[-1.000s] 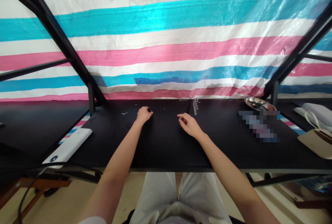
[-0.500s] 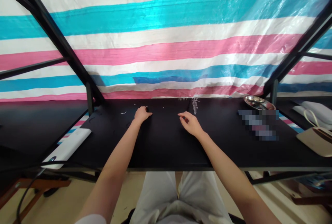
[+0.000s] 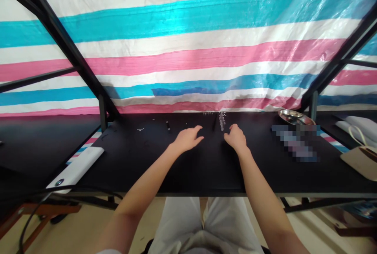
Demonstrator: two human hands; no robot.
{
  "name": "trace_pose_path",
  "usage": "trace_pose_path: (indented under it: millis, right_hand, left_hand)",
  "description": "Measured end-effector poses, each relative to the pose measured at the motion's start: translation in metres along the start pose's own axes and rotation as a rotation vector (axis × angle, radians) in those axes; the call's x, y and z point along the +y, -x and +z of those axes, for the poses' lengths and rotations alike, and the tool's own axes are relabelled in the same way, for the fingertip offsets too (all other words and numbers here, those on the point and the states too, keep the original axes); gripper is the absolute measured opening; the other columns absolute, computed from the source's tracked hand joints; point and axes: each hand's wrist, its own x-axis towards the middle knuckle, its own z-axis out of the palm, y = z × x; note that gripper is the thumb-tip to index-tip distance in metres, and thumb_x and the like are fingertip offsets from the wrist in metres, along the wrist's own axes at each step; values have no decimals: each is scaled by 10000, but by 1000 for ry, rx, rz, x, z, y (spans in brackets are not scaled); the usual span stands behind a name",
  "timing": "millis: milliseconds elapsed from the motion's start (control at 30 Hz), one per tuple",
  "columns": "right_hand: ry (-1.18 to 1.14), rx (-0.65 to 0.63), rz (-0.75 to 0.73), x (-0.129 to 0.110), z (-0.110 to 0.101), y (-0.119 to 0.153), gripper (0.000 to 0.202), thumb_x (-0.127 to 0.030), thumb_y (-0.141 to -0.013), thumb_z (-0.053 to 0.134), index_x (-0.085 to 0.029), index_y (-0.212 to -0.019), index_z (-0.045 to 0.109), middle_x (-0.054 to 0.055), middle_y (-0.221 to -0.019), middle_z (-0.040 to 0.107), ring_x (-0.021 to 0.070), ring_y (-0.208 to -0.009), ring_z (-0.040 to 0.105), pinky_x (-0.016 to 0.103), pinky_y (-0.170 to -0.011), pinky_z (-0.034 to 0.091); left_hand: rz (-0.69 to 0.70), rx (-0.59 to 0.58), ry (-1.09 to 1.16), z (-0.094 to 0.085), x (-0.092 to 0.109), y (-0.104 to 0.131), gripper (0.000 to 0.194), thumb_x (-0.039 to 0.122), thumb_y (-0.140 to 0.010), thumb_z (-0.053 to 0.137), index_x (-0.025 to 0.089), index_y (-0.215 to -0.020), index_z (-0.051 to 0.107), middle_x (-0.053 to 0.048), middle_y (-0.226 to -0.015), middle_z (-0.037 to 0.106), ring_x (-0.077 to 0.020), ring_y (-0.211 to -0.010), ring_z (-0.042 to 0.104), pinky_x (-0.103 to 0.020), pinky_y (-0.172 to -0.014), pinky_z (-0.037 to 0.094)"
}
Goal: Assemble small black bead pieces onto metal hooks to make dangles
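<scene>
My left hand point(image 3: 188, 139) is over the middle of the black table, thumb and fingers spread apart with nothing between them. A small black cylinder-like piece with pale ends point(image 3: 168, 125) lies to its upper left, apart from it. My right hand point(image 3: 236, 138) is just right of a translucent, knobbed strip point(image 3: 222, 121), which resembles a terminal block. Its thumb and curled fingers are apart, and I see nothing in them. A thin dark stick point(image 3: 215, 122) lies left of the strip, between my hands; its kind is unclear.
A row of small pale pieces point(image 3: 207, 114) lies at the table's back edge. White scraps point(image 3: 140, 129) are at left, a white power bank point(image 3: 77, 168) at front left with a cable. A shiny metal dish point(image 3: 295, 117) and a blurred-out item point(image 3: 296, 143) are at right.
My left hand has left the small black piece, now uncovered on the table, and moved right. My right hand has shifted right, from left of the translucent strip to its right side.
</scene>
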Motion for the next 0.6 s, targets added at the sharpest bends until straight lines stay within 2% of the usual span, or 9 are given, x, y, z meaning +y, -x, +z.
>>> trace_pose_path:
  millis: [67, 133, 267, 467, 600]
  right_hand:
    - [29, -32, -15, -1, 5, 1, 325, -266, -703, 530, -134, -997, 489, 159, -968, 578, 293, -915, 549, 386, -706, 424]
    - [46, -27, -33, -3, 9, 2, 337, -305, -722, 530, -132, -1008, 493, 167, -995, 577, 309, -948, 540, 406, -728, 426]
    - [60, -8, -48, -5, 16, 0, 321, -327, -756, 514, -123, -1004, 513, 173, -1000, 584, 318, -966, 534, 410, -741, 429]
    - [75, -5, -43, -5, 23, -7, 295, -363, -782, 521, -135, -967, 544, 164, -975, 589, 292, -954, 541, 386, -738, 423]
    - [101, -6, -33, -6, 24, -9, 283, -377, -797, 511, -144, -952, 555, 138, -983, 590, 264, -959, 537, 352, -746, 409]
  left_hand:
    - [62, 42, 39, 20, 11, -10, 468, 324, -780, 540, 239, -1238, 489, -62, -865, 644, -212, -755, 618, -275, -709, 425]
    - [60, 47, 39, 38, 18, -21, 526, 291, -793, 516, 265, -1307, 410, -82, -1010, 622, -234, -815, 618, -305, -738, 430]
    - [-26, 25, 41, 62, 20, -40, 577, 248, -796, 511, 262, -1349, 346, -88, -991, 613, -241, -856, 618, -330, -794, 429]
    - [-3, 15, -106, 70, 16, -56, 435, 294, -857, 435, 232, -1287, 431, -117, -1003, 612, -255, -858, 618, -341, -758, 432]
    - [16, 65, -205, 69, 17, -58, 284, 307, -888, 378, 216, -1098, 546, -79, -978, 624, -221, -844, 614, -301, -702, 429]
